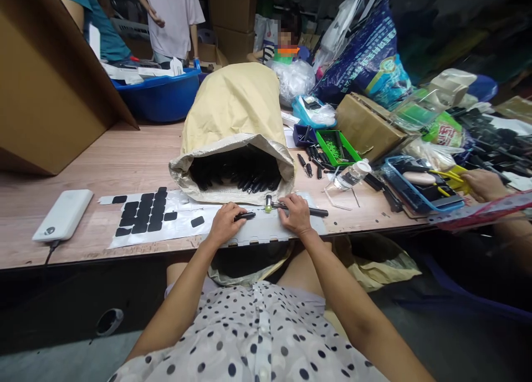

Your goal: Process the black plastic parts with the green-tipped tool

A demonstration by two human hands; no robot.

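Observation:
My left hand is closed on a small black rod-shaped part and holds it flat on a grey mat at the table's front edge. My right hand grips a small hammer by its black handle, and the hammer's head lies on the mat just right of the part. Right behind both hands a tan paper sack lies on its side, its open mouth full of black parts.
A backing sheet with several black pads lies to the left, and a white power bank beyond it. Right of me are a plastic bottle, a green tray, a blue tray and a co-worker's hand. A cardboard box and a blue tub stand at the back left.

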